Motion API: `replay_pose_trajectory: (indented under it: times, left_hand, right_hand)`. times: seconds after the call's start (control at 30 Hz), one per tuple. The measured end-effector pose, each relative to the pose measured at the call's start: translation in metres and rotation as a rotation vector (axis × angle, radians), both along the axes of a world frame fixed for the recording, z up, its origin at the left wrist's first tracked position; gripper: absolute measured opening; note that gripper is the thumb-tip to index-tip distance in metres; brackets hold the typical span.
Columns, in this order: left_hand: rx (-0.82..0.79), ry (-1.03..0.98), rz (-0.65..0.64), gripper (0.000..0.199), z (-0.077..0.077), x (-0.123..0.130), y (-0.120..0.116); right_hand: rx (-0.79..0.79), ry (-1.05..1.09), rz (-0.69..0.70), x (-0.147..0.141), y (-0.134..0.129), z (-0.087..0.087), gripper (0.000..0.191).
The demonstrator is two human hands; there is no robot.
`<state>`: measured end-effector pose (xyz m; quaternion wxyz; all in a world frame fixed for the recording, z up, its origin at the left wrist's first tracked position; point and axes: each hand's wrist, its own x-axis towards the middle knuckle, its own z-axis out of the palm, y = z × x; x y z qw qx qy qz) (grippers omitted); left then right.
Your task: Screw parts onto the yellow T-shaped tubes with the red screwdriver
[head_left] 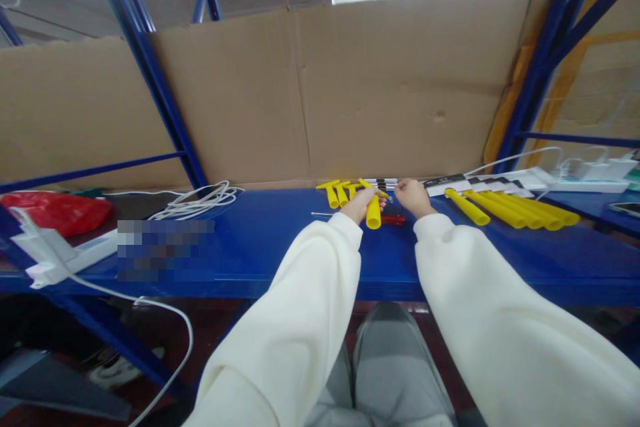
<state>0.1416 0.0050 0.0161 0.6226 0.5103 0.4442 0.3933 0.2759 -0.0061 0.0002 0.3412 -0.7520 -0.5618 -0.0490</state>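
Left hand [357, 205] holds yellow handle [373, 215]; right hand [413, 197] curled, contents unclear.

sleeves [293, 310]: off-white, long, loose, creased | cuffs [349, 228]: off-white, narrower | trousers [395, 373]: light grey

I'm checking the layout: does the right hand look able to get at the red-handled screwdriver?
Probably yes: the red-handled screwdriver has its handle end exposed near the right hand, though the left hand hides part.

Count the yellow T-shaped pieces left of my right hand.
4 visible: one yellow piece in the left hand, three yellow pieces lying beside it; more may be hidden.
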Motion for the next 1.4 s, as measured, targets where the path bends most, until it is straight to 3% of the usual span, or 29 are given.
replay_pose_trajectory:
  times: [0.2, 0.43, 0.67, 1.1, 1.17, 1.27, 1.4]
  left_hand:
    - [-0.142, -0.044, 0.039, 0.021, 0.006, -0.004, -0.007]
    - [-0.119, -0.070, 0.056, 0.020, 0.003, -0.007, -0.009]
    - [-0.148, 0.043, -0.048, 0.022, 0.001, -0.009, -0.012]
    - [-0.051, 0.049, 0.028, 0.031, 0.010, -0.013, -0.017]
    - [0.033, 0.080, 0.061, 0.040, 0.015, -0.025, -0.013]
    - [0.299, 0.165, 0.156, 0.063, 0.024, -0.059, -0.007]
    - [0.413, 0.327, 0.336, 0.077, 0.026, -0.116, -0.005]
  right_hand:
    - [-0.081, -0.004, 0.018, -0.007, -0.006, 0.004, 0.029]
    - [-0.098, -0.008, 0.033, -0.008, -0.007, 0.005, 0.029]
    - [-0.104, -0.008, 0.076, -0.006, -0.006, 0.003, 0.030]
    - [-0.126, -0.069, 0.080, -0.008, -0.011, 0.007, 0.031]
    - [-0.133, -0.080, 0.075, -0.010, -0.013, 0.010, 0.031]
    - [-0.132, -0.110, 0.098, -0.015, -0.015, 0.014, 0.030]
    - [-0.199, -0.199, 0.290, -0.027, -0.018, 0.018, 0.024]
